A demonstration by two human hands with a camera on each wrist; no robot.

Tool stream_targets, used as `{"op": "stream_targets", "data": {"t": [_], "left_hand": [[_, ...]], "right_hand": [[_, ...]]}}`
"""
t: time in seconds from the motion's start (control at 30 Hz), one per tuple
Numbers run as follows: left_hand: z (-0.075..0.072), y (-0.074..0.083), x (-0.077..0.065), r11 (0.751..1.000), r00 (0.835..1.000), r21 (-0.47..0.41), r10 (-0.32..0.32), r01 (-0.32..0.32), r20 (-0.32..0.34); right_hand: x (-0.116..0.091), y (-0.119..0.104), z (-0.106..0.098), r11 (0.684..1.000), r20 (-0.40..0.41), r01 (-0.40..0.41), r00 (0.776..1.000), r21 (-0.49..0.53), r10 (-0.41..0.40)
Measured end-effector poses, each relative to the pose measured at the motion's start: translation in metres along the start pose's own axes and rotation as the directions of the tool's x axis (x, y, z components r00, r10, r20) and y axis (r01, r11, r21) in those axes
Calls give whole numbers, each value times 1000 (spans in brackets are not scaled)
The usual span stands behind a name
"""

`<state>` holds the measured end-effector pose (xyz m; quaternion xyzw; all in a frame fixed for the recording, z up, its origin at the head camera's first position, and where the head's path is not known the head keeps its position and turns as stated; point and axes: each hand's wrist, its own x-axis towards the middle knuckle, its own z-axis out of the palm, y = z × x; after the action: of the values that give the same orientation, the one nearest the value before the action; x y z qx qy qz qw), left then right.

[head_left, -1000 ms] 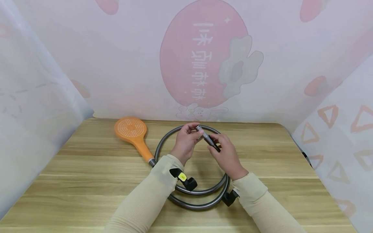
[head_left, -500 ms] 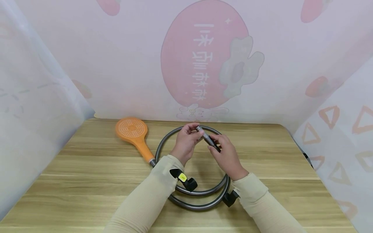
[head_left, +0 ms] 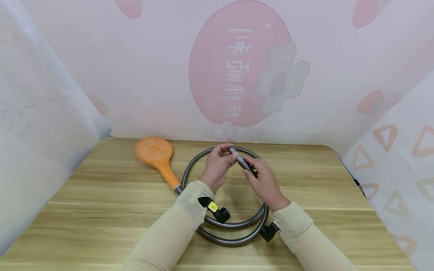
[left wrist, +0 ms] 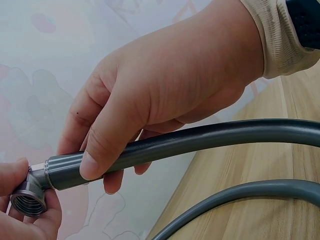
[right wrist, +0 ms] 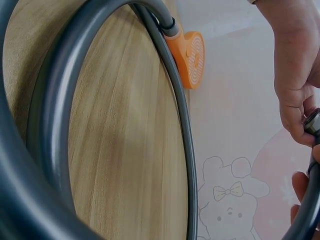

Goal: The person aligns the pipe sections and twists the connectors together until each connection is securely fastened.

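My left hand [head_left: 217,165] pinches a small metal threaded connector [left wrist: 36,181] between thumb and fingers. The connector sits on the end of a dark grey shower hose [left wrist: 70,171], its open threaded mouth showing in the left wrist view. Just behind it, my right hand [head_left: 266,182] grips the hose, thumb on one side and fingers on the other. Both hands hold this end above the table. The rest of the hose lies coiled beneath them. An orange shower head [head_left: 154,149] is joined to the other hose end and lies face up at the back left.
The coil lies on a wood-grain table [head_left: 339,233]. A pale printed curtain [head_left: 152,75] stands behind the table, with further panels at both sides. Black wrist cameras [head_left: 269,231] hang from both sleeves, close to the coil in the head view.
The head view has shifted very slightly. Both hands keep the same hold on the connector and hose, with hardly any visible movement.
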<state>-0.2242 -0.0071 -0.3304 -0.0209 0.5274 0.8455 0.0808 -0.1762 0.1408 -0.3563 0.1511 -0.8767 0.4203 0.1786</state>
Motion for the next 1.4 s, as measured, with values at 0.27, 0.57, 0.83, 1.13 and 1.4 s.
{"op": "stream_targets", "data": {"t": [0.27,0.57,0.83,1.13,1.4], "left_hand": [[1,-1,1,1000,1000,12,-3,3,8],[1,-2,1,1000,1000,19,0,0,17],[1,-1,1,1000,1000,23,3,-4,22],[1,-1,3,1000,1000,15,1,-1,21],[2,-3,3,1000,1000,21,9,-9,20]], "right_hand": [[0,1,-3,1000,22,6,1000,3,-6],[-1,0,-5,1000,65,-9,998,-4,9],[0,0,-5,1000,87,-17,996,-6,17],[2,1,-6,1000,110,-30,994,9,29],[2,2,-7,997,134,-71,989,38,66]]}}
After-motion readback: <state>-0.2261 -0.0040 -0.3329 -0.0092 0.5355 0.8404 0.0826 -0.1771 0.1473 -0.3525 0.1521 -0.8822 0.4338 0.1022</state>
